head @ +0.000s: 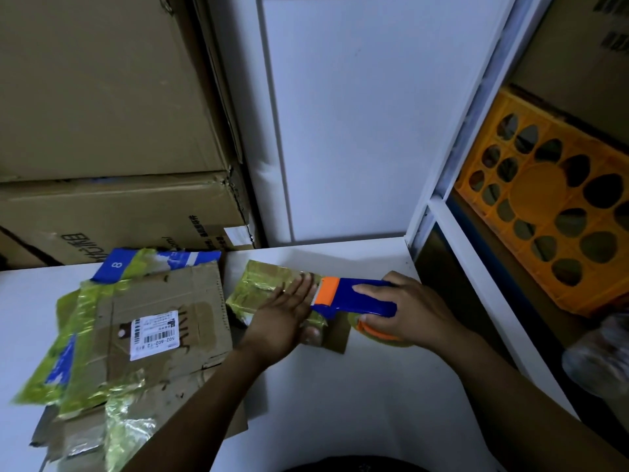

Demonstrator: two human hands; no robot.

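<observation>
At the white table (pixel 340 403), our left hand (pixel 280 321) presses flat, fingers straight, on the taped parcel (pixel 265 284) at the centre, while our right hand (pixel 408 311) grips the blue tape dispenser (pixel 354 299) against its right end; stacked cartons (pixel 102 131) stand beyond.

On the white tabletop (pixel 340 386) lies a small parcel (pixel 269 287) wrapped in yellowish tape. The left hand (pixel 282 318) presses flat on it, fingers straight, thumb at the near edge. The right hand (pixel 405 311) grips a blue tape dispenser (pixel 357 298), whose orange toothed end (pixel 328 289) sits against the parcel just beside the left fingertips. To the left rests a flattened cardboard box (pixel 160 318) bearing a white shipping label (pixel 155 333) and loose yellow-green tape. Large cartons (pixel 102 114) are stacked behind it; an orange plastic crate (pixel 551 206) sits on the white shelf at right.
</observation>
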